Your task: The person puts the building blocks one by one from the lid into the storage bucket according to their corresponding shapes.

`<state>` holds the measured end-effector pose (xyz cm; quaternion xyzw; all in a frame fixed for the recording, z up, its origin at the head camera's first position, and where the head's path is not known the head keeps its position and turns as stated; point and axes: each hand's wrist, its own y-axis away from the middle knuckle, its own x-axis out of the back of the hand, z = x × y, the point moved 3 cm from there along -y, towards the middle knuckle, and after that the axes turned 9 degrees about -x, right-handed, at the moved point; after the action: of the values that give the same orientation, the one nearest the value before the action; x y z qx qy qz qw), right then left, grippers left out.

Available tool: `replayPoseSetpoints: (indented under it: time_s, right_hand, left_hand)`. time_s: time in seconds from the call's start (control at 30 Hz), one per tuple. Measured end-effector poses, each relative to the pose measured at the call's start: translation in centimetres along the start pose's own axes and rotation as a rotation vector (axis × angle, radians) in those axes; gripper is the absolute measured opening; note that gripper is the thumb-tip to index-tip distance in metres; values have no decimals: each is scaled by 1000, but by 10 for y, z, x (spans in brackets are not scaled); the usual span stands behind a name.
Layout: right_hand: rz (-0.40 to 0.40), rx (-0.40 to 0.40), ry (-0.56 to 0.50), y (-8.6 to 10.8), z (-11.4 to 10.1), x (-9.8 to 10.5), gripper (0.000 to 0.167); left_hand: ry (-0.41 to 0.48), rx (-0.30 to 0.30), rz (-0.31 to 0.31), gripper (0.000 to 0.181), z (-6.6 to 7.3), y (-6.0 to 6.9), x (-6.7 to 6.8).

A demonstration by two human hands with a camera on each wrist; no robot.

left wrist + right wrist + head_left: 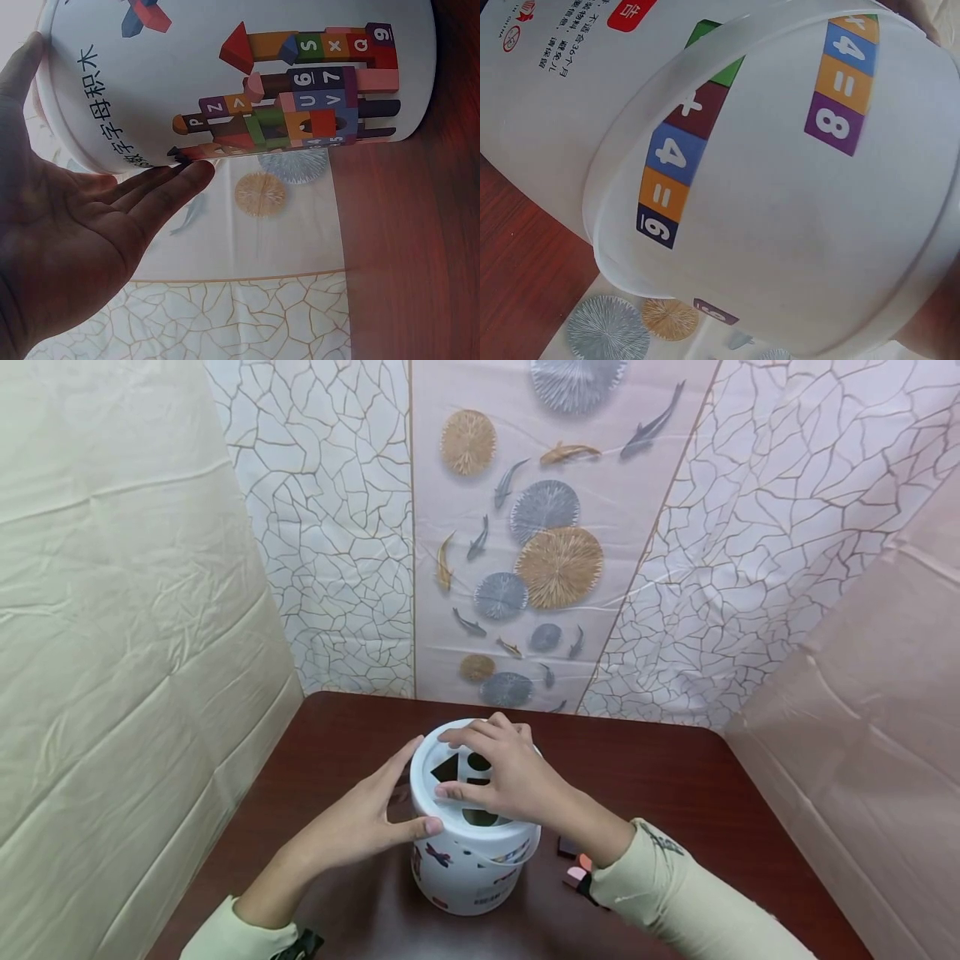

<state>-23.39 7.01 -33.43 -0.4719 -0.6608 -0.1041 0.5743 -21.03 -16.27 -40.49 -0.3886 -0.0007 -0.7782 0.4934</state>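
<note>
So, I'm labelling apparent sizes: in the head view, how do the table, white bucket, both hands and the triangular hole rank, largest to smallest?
1. Table
2. White bucket
3. Left hand and right hand: too alike to rank
4. Triangular hole

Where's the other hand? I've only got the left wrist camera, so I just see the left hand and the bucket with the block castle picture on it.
Observer: The right hand is over the lid, on top of the bucket.
Operator: Ooh, does the lid have any holes in it?
Observer: Yes, and one is a triangular hole.
Operator: Is there anything lying beside the bucket that I can't see?
Observer: There's a pink block on the table, close to the right sleeve.
</note>
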Motion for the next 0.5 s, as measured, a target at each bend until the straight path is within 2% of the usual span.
replayPoseSetpoints:
  time_s: [0.2,0.5]
  right_hand:
    - [10,-3,-13,2,0,5,61]
    - [64,49,-42,13,4,16,58]
  left_hand:
    - [-3,2,4,112,0,0,1]
    - [4,2,2,112,0,0,0]
